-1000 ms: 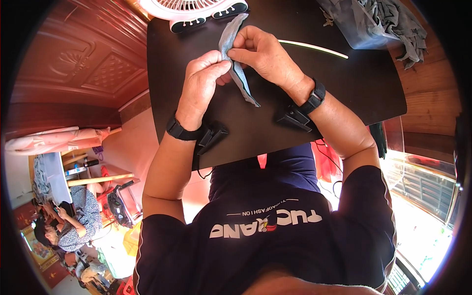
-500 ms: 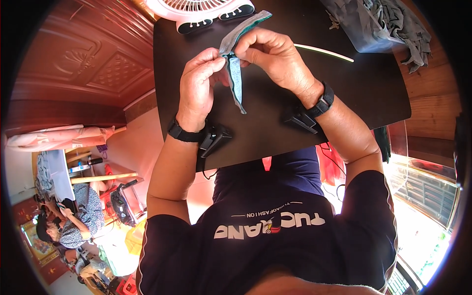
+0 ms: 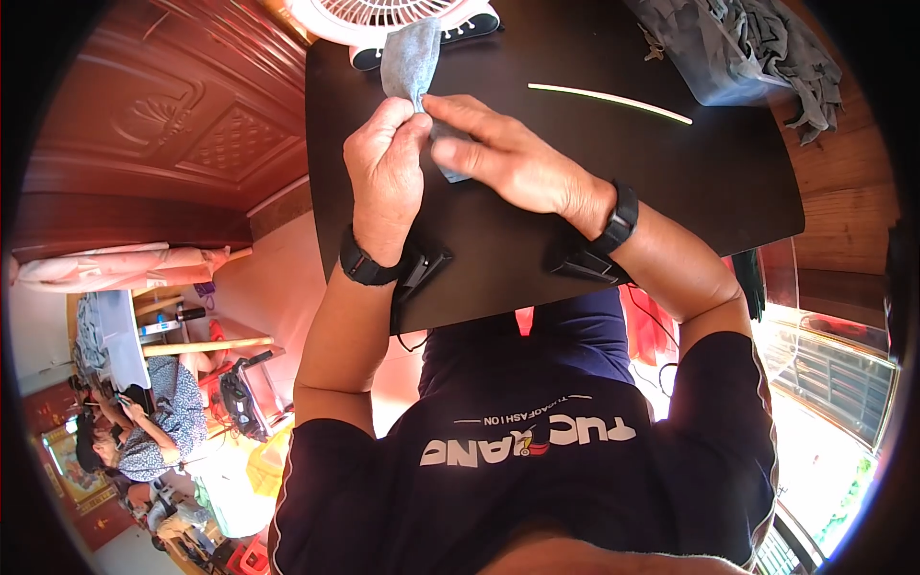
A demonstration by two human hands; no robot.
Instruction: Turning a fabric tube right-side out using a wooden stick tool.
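A grey strip of fabric (image 3: 410, 62), gathered narrow at its middle, is pinched between the thumb and fingers of my left hand (image 3: 385, 177). Its wide upper end stands up in front of the fan, while a lower end shows partly behind the fingers of my right hand (image 3: 532, 171). That right hand has its fingers stretched out, with the index fingertip at the gathered spot beside my left thumb. The right thumb is apart from the index finger and slightly blurred. On the black table (image 3: 671, 187), a thin white strip (image 3: 609, 99) lies to the right of the hands.
A pink and white fan (image 3: 359, 11) stands at the table's far edge. At the far right is a translucent bin (image 3: 733, 91) with grey cloth (image 3: 815, 105) hanging over its side. Another person (image 3: 158, 422) sits off to the left.
The fabric has turned so its broad grey face shows, and its upper end now stands more upright, farther left. The right hand has gone from a pinch to stretched fingers.
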